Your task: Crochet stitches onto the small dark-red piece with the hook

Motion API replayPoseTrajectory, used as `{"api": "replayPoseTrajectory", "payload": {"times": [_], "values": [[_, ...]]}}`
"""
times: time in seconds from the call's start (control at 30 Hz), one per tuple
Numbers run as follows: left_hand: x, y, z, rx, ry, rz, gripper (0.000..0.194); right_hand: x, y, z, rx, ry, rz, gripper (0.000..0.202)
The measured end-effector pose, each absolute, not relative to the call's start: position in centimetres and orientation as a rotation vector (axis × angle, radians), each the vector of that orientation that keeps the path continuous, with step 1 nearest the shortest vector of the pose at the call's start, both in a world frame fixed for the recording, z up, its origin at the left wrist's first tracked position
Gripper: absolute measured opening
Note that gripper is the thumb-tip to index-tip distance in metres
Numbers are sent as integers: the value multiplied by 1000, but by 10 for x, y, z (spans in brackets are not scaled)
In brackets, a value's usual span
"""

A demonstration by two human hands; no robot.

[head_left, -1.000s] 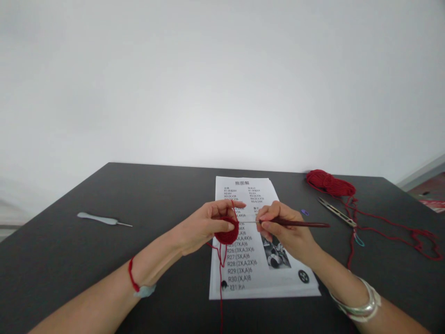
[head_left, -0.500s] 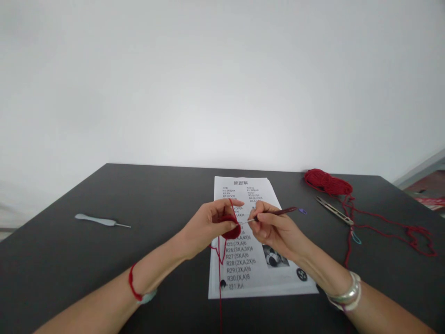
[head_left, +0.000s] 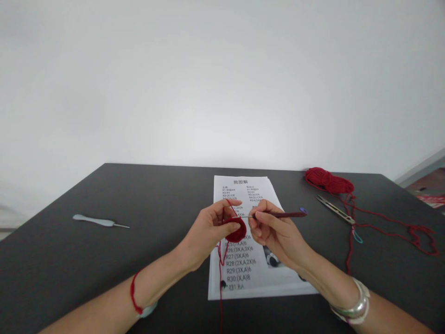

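Since the red crochet piece (head_left: pixel 237 235) looks light and floppy, pinch near its edge, as left hand (head_left: pixel 206 231) does. Right hand (head_left: pixel 278 233) pencil-grips the crochet hook (head_left: pixel 290 215): likely stiff, smooth.

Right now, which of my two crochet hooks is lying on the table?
The pale grey-handled hook, over on the left of the dark table. The dark-red-handled hook is held in your right hand.

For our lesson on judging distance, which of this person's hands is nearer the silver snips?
Right: the right hand is to the left of the silver snips; the left hand is farther left, beyond it.
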State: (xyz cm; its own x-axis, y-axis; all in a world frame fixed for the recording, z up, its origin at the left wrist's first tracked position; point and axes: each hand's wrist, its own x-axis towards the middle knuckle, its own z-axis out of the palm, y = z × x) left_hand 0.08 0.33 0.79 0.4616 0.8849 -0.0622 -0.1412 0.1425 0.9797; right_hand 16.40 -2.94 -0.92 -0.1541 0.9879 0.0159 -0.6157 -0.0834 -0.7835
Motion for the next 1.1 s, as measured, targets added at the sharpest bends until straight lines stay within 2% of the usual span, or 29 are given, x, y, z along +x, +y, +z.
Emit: {"api": "replayPoseTrajectory", "payload": {"times": [0.57, 0.7, 0.93, 1.1], "values": [[-2, 4, 3, 1173, 819, 900, 35, 174, -31, -21, -873, -1304, 1101, 12], [0, 2, 4, 1164, 839, 933, 36, 170, -38, -18, -985, -1491, 864, 12], [10, -5, 0, 1113, 924, 1028, 35, 154, -48, -28, -920, -1893, 102, 18], [12, -4, -4, 1119, 969, 1054, 35, 148, -46, -35, -959, -1841, 128, 17]]}}
